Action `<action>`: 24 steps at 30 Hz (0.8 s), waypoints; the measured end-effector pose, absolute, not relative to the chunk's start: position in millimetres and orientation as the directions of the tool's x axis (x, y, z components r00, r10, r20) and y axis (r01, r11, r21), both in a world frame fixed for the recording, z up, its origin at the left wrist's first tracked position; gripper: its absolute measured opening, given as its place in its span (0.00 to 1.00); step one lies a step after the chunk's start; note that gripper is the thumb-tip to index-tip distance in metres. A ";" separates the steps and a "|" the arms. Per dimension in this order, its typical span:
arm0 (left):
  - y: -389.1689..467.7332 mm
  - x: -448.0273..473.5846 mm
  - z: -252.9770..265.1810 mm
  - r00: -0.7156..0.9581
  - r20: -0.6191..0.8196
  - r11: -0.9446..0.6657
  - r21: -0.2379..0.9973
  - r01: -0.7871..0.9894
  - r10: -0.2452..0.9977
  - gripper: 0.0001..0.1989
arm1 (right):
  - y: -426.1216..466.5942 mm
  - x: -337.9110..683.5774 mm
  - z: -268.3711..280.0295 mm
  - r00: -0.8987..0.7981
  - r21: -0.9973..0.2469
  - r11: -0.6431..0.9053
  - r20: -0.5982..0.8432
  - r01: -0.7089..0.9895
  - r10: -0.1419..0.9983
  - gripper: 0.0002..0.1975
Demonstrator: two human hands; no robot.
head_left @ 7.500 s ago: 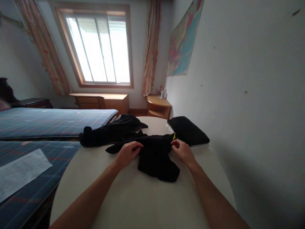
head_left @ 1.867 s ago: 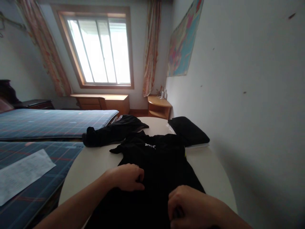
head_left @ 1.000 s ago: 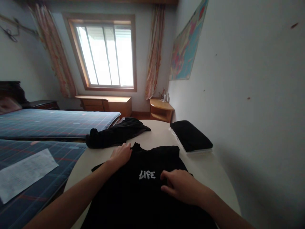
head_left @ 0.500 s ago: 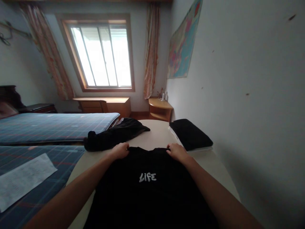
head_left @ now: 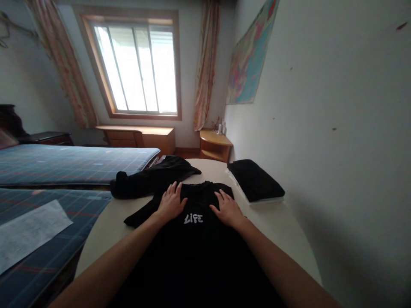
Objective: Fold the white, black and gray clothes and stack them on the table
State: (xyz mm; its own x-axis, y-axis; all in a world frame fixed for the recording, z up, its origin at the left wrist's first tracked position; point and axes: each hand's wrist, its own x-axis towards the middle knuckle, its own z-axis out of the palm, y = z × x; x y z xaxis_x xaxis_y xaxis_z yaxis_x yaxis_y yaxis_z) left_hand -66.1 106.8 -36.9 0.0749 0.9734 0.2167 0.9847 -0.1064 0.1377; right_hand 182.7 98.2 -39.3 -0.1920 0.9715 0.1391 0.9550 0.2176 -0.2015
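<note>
Both hands have slid off the collar edge they pinched half a second ago and now lie flat on the chest of the black T-shirt [head_left: 199,248], either side of its white "LIFE" print [head_left: 193,219].

So far the shirt is spread front up on the round table [head_left: 282,239], collar away from the person, one sleeve sticking out to the left; no fold shows yet, so by my reading only the laying out and smoothing is done.

Left hand [head_left: 171,202]: palm down, fingers [head_left: 175,188] released and fanned toward the collar, grasping nothing. Right hand [head_left: 224,208]: the same, pressed flat. Both forearms reach straight forward over the shirt.

Beyond the left hand lies a crumpled black garment [head_left: 150,176]; to the right, a folded black garment [head_left: 255,179].
</note>
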 end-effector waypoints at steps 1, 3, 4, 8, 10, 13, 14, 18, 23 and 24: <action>102.2 -63.5 -44.8 0.087 0.186 -0.115 0.147 0.982 0.979 0.35 | 94.0 184.6 -45.2 -0.184 -0.200 0.211 0.145 0.957 0.972 0.33; 94.4 -62.4 -55.8 0.084 0.135 -0.106 0.163 0.981 0.987 0.34 | 87.1 190.8 -53.1 -0.170 -0.206 0.209 0.191 0.956 0.967 0.33; 91.3 -63.3 -58.6 0.082 0.119 -0.101 0.163 0.982 0.990 0.33 | 84.4 194.6 -54.8 -0.166 -0.210 0.213 0.221 0.954 0.961 0.33; 84.9 -67.3 -54.1 0.049 0.052 -0.056 0.142 0.988 0.997 0.34 | 77.9 206.1 -49.2 -0.144 -0.216 0.204 0.266 0.955 0.953 0.21; 85.6 -63.9 -46.3 0.007 0.020 -0.009 0.127 0.992 1.000 0.34 | 77.2 207.6 -41.2 -0.133 -0.200 0.180 0.227 0.963 0.965 0.13; 89.0 -49.8 -36.1 -0.036 0.034 0.032 0.094 0.995 0.999 0.34 | 79.2 209.1 -27.6 -0.067 -0.247 0.110 0.176 0.963 0.982 0.09; 90.0 -43.6 -34.5 -0.012 0.065 0.006 0.095 0.995 0.998 0.34 | 80.5 210.9 -23.6 -0.014 -0.302 0.068 0.178 0.951 0.984 0.11; 88.4 -20.9 -39.5 0.216 0.153 -0.242 0.180 0.953 0.964 0.33 | 87.0 229.8 -14.7 0.269 -0.610 -0.069 0.243 0.790 0.932 0.18; 80.8 -15.1 -56.5 0.292 0.109 -0.309 0.208 0.928 0.950 0.34 | 92.3 256.5 -18.9 0.437 -0.872 0.030 0.274 0.488 0.857 0.25; 80.2 -16.2 -58.8 0.291 0.115 -0.310 0.207 0.928 0.950 0.34 | 92.8 259.3 -20.3 0.431 -0.889 0.034 0.255 0.456 0.866 0.26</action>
State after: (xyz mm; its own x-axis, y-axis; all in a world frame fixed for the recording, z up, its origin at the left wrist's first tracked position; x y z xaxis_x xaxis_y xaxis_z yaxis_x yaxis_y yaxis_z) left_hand -16.2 80.2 -58.8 0.2911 0.9497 0.1152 0.9281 -0.3096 0.2068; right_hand 259.3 92.8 -20.3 0.4308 0.8657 0.2547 0.4565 0.0344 -0.8891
